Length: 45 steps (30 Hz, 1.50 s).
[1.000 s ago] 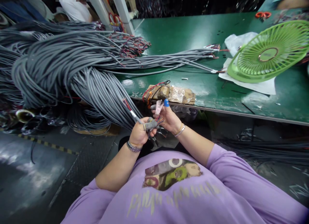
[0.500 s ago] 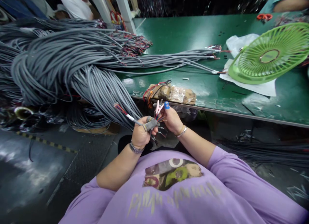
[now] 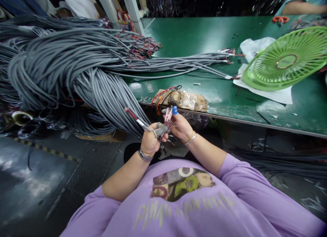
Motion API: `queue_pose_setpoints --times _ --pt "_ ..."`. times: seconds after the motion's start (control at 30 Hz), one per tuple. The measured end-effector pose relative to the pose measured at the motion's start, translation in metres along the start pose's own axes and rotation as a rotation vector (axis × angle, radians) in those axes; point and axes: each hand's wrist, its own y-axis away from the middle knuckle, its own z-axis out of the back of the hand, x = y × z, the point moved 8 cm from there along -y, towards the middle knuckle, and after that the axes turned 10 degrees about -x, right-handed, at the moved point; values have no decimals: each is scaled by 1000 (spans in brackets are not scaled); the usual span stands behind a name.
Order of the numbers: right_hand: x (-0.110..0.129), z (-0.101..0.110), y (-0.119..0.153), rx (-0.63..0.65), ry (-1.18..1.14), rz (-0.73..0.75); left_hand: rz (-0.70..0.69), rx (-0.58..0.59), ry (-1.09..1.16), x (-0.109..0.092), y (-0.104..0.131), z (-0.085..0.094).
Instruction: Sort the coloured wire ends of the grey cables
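- The left hand [image 3: 150, 140] is closed around a gray cable [image 3: 146, 126], its thumb and fingers pressed together with little gap.
- Gray covers [image 3: 160, 130] wrap the left thumb and a fingertip.
- The cable's stripped end, with a white band [image 3: 140, 122] and thin red and dark strands, sticks out beyond the left hand toward the cable pile.
- Loose colored wires [image 3: 171, 125] fan out from the left fingertips toward the right hand [image 3: 183, 128]; whether they belong to the same cable cannot be told.
- The right hand is nearly closed, pinching a small pink tool [image 3: 168, 115] at its fingertips, just above the wires. Its exact shape is too small to tell.
- A blue cap [image 3: 174, 110] covers the right thumb tip.
- Both hands are in front of the body, just off the near edge of the green table [image 3: 217, 94].
- A taped block [image 3: 191, 101] lies on that edge, beyond the hands, with red and black leads at its left end.
- The big gray cable pile [image 3: 58, 56] is on the left; some of its cables stretch across the table to banded ends.
- On the right, a green fan [image 3: 286, 61] overlaps a white sheet [image 3: 283, 94] and a clear bag [image 3: 252, 46].
- Red-handled scissors [image 3: 280, 19] lie at the far right, near a person's arm [image 3: 302, 7].
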Motion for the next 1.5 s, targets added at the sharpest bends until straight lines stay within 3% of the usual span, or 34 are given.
queue_pose_setpoints --times 0.33,0.73,1.07,1.5 --pt "1 -3 3 30 -9 14 16 -33 -22 3 3 3" --pt "-4 -3 11 92 -34 -125 -31 3 -55 0 20 6" --pt "2 6 6 56 48 45 -46 -120 -4 -4 16 8" --pt "2 1 8 0 2 -1 -49 -126 -54 3 12 9"
